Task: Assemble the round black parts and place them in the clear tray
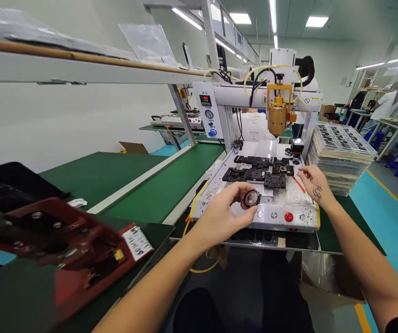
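A small round black ring part (252, 198) with a shiny metallic inner rim is pinched between the thumb and fingers of my left hand (231, 210), above the front of the machine's bed. My right hand (315, 185) is over the bed's right side with its fingertips drawn together; whatever may be between them is too small to make out. Close to those fingertips lies a thin orange-red stick (299, 184). Black fixture blocks (275, 180) stand in rows on the white machine bed (216, 199), and one at the right holds a round part (284, 169).
A gold dispensing head (278, 115) hangs from the gantry over the bed. Stacked trays (337, 157) rise at the right, topped by a clear tray of parts. A red button (289, 217) sits on the front panel. To the left are a red metal device (91, 249) and a green belt (171, 185).
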A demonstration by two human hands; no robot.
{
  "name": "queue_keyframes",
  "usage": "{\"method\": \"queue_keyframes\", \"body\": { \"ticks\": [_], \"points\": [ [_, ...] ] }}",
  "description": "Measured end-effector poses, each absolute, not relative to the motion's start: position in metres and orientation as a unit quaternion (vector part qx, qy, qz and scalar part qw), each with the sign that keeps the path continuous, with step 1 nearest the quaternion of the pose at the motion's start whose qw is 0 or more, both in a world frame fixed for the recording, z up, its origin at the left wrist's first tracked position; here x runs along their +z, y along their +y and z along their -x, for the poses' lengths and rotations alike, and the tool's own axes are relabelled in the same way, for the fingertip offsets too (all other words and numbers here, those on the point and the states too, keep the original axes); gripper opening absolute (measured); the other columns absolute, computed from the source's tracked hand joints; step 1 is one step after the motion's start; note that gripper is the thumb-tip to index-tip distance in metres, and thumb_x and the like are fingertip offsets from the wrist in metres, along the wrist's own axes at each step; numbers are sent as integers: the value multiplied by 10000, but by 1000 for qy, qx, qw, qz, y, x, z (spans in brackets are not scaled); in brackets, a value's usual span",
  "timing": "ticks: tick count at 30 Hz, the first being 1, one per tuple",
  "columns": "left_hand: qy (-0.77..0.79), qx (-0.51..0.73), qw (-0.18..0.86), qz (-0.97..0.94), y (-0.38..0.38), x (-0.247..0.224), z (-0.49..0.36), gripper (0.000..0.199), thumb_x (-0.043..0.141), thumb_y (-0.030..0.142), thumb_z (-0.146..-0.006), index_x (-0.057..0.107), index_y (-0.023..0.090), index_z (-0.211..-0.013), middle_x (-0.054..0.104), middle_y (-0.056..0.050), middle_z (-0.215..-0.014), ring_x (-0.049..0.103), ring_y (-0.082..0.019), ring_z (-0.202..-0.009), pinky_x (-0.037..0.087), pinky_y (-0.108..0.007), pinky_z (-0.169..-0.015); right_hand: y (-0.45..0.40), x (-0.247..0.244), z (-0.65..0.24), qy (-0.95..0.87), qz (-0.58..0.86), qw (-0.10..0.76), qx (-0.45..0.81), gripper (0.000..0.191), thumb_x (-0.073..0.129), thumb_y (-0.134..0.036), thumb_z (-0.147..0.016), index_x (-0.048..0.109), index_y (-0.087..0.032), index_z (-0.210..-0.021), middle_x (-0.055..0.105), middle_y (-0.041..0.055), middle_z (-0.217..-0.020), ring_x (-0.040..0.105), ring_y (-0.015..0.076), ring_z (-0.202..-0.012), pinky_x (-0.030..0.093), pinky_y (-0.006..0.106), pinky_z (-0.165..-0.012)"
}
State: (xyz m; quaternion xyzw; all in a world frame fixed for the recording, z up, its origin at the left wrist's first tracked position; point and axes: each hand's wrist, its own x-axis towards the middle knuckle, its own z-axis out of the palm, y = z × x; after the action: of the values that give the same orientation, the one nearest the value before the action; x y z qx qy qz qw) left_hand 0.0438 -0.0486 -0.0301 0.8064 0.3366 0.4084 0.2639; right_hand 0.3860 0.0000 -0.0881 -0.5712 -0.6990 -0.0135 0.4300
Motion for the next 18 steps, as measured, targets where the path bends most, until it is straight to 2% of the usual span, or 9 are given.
{"method": "queue_keyframes", "body": {
  "ticks": [3, 6, 8, 9, 11, 13, 15, 18],
  "points": [
    [349, 405, 263, -803, -61, -66, -29, 318, 730, 303, -872, 670, 218, -1173, 716, -44, -993, 676, -205, -886, 579, -357, -842, -71, -116, -385, -671, 582, 457, -34, 206, 633, -422, -1045, 679, -221, -1041, 631, 77, -992, 602, 263, -913, 504, 408, -858],
    [332, 354, 301, -821, -66, -109, -29, 335, 771, 311, -858, 688, 216, -1168, 738, -31, -975, 690, -200, -858, 595, -344, -828, -114, -143, -378, -655, 607, 448, -42, 258, 716, -490, -998, 634, -246, -974, 626, 74, -987, 596, 288, -953, 504, 424, -843],
    [311, 286, 338, -841, -66, -140, -36, 353, 797, 290, -841, 696, 228, -1173, 773, -44, -1042, 725, -224, -932, 605, -368, -888, -125, -156, -370, -642, 624, 442, -58, 285, 710, -521, -995, 625, -251, -957, 624, 87, -998, 588, 310, -986, 508, 449, -856],
    [300, 253, 350, -851, -65, -155, -41, 364, 814, 275, -826, 699, 235, -1168, 786, -62, -1126, 739, -252, -1030, 600, -398, -958, -128, -160, -364, -632, 630, 446, -71, 276, 698, -516, -1003, 630, -251, -964, 626, 94, -1002, 585, 318, -996, 510, 462, -866],
    [280, 204, 357, -868, -59, -182, -50, 377, 848, 245, -794, 702, 240, -1141, 749, -111, -1357, 683, -320, -1295, 518, -491, -1151, -132, -166, -349, -622, 627, 461, -86, 224, 685, -469, -1020, 649, -250, -988, 645, 105, -998, 595, 322, -991, 516, 484, -887],
    [272, 188, 345, -879, -52, -204, -56, 371, 860, 210, -775, 698, 236, -1108, 652, -140, -1531, 556, -358, -1481, 358, -571, -1291, -137, -172, -330, -643, 603, 468, -55, 145, 654, -392, -1043, 680, -256, -1000, 684, 109, -983, 629, 319, -972, 532, 499, -907],
    [273, 188, 337, -881, -46, -218, -59, 359, 847, 175, -774, 695, 236, -1093, 608, -148, -1584, 507, -357, -1531, 286, -590, -1327, -142, -182, -309, -692, 559, 456, 33, 154, 578, -315, -1078, 722, -265, -1055, 729, 115, -1019, 676, 316, -995, 559, 501, -935],
    [273, 195, 343, -878, -48, -230, -57, 367, 829, 160, -782, 691, 236, -1112, 605, -147, -1589, 494, -336, -1548, 297, -567, -1333, -145, -204, -286, -737, 510, 422, 134, 317, 455, -228, -1108, 738, -275, -1243, 761, 120, -1147, 718, 299, -1093, 590, 479, -986]
  ]
}}
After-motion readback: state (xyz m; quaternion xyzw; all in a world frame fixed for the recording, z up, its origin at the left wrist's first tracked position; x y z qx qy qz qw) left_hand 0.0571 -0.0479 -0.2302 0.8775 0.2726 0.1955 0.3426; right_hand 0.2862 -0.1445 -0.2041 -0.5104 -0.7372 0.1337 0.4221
